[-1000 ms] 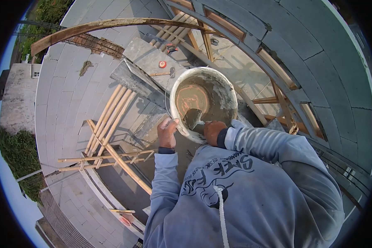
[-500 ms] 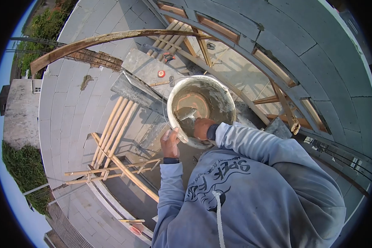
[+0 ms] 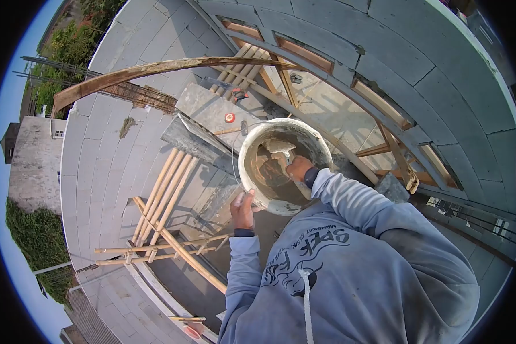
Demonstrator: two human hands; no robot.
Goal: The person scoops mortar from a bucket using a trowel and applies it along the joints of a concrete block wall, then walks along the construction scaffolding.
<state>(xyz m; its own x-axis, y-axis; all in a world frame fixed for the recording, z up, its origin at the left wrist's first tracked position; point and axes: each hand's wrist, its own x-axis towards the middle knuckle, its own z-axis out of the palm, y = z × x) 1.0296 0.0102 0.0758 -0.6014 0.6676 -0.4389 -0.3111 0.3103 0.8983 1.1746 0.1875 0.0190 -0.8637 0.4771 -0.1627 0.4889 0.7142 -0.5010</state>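
Observation:
A round white bucket (image 3: 250, 182), its rim smeared with mortar, stands just in front of my body. My left hand (image 3: 243, 210) grips the bucket's near left rim, with the thumb and fingers at the edge. Inside the bucket, my right hand (image 3: 300, 168) is closed round the handle of a trowel (image 3: 281, 148). The trowel's blade points away from me over grey-brown wet mortar (image 3: 272, 171). The bucket's thin wire handle hangs at its left side.
Beyond the bucket, a grey board (image 3: 203, 106) bears a red tape measure (image 3: 229, 117), a hammer (image 3: 243, 127) and a saw with a red-black handle (image 3: 239, 94). Bamboo poles (image 3: 166, 195) lie left. A curved timber (image 3: 149, 67) crosses above. Block walls (image 3: 407, 57) stand on both sides.
The trowel has moved through the mortar toward the far part of the bucket, and my right hand has shifted with it. My left hand stays at the rim. The view has shifted slightly.

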